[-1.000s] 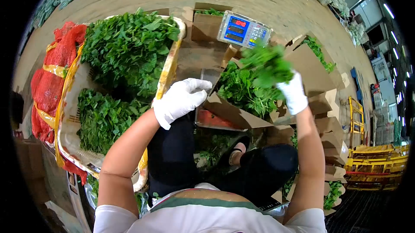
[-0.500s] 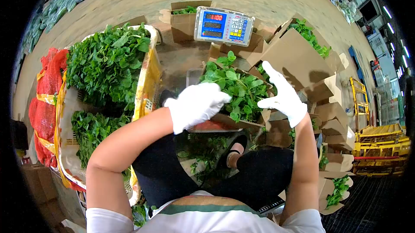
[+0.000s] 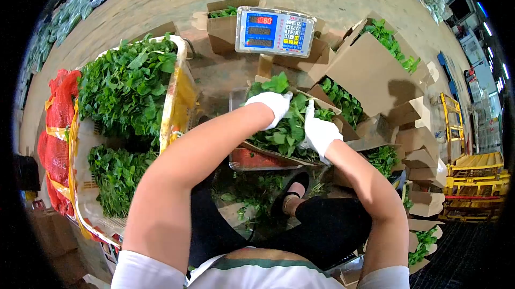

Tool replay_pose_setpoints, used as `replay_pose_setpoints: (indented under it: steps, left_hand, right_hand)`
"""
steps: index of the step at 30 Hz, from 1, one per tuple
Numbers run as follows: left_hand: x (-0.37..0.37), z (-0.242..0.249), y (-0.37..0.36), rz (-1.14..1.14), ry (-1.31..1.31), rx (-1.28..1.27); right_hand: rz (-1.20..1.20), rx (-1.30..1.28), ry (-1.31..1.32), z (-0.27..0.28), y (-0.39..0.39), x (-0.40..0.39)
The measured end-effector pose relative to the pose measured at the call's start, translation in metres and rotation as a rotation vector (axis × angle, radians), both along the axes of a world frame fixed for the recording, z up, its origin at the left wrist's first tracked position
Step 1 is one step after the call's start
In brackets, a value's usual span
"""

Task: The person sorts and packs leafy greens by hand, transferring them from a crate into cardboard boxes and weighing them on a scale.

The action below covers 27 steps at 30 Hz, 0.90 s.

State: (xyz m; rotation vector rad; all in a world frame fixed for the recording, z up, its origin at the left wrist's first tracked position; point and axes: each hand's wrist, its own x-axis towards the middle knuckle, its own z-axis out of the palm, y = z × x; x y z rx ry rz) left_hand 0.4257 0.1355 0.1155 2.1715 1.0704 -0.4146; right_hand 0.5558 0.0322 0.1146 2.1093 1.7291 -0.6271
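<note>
Leafy green herbs [image 3: 289, 123] fill an open cardboard box that rests on the red-topped scale platform [image 3: 252, 160]. My left hand [image 3: 273, 108], in a white glove, presses into the leaves from the left, its fingers curled round some of them. On the right side of the same bunch, my gloved right hand [image 3: 321, 132] touches the leaves, its index finger stretched upward and apart from the others. Behind the box stands the scale display [image 3: 276, 31] with red digits lit.
A white and yellow crate [image 3: 174, 101] of herbs stands at the left, beside red mesh sacks [image 3: 59, 144]. Several cardboard boxes [image 3: 370, 74] with herbs are at the right and back. Yellow metal racks [image 3: 475, 182] stand far right. Leaf scraps lie near my foot.
Both hands have moved onto the herbs in the box, my left up and to the right, my right down and to the left. The display's top reading has changed.
</note>
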Motion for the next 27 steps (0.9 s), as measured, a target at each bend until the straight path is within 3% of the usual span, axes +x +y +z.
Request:
replay_pose_setpoints:
  steps: [3, 4, 9, 11, 12, 13, 14, 15, 16, 18, 20, 22, 25, 27]
  left_hand:
    - [0.013, -0.025, 0.001, -0.012, 0.169, -0.070]
    - [0.020, -0.063, 0.002, 0.062, 0.185, -0.019]
    - [0.030, -0.078, 0.013, -0.289, 0.426, -0.033]
    - [0.030, -0.075, 0.013, -0.301, 0.421, -0.005]
    - [0.027, -0.076, 0.009, -0.311, 0.415, 0.005]
    - [0.024, -0.090, 0.008, -0.100, 0.302, -0.012]
    - [0.022, -0.092, 0.004, -0.094, 0.294, 0.001]
    - [0.019, -0.094, 0.001, 0.181, 0.197, -0.061]
    - [0.015, -0.083, -0.001, 0.451, 0.092, -0.120]
    - [0.001, -0.063, -0.003, 0.402, 0.066, -0.140]
    - [-0.013, -0.033, -0.009, -0.016, 0.054, -0.032]
    - [-0.028, 0.020, -0.021, -0.172, 0.107, 0.030]
    - [-0.065, 0.050, -0.022, -0.257, -0.070, 0.239]
    - [-0.103, 0.063, -0.014, -0.151, -0.307, 0.309]
  right_hand:
    - [-0.139, -0.213, 0.055, -0.027, 0.019, -0.005]
    - [-0.127, -0.334, 0.038, -0.036, 0.023, -0.009]
    - [-0.488, -0.262, 0.216, -0.135, 0.035, -0.002]
    - [-0.307, -0.097, 0.090, -0.123, 0.042, -0.008]
    - [-0.561, -0.060, 0.184, -0.115, 0.042, -0.011]
    - [-0.643, -0.100, 0.253, -0.125, 0.042, -0.006]
    - [-0.720, -0.136, 0.322, -0.128, 0.045, -0.002]
    - [-0.723, -0.125, 0.279, -0.132, 0.043, 0.001]
    - [-0.727, -0.110, 0.240, -0.120, 0.040, -0.003]
    - [-0.618, -0.066, 0.268, -0.097, 0.032, -0.003]
    - [-0.487, -0.045, 0.265, -0.089, 0.026, 0.001]
    - [-0.409, -0.095, 0.246, -0.065, 0.023, 0.000]
    - [-0.188, -0.153, 0.146, -0.003, 0.015, -0.010]
    - [-0.149, -0.142, 0.131, 0.038, 0.005, -0.016]
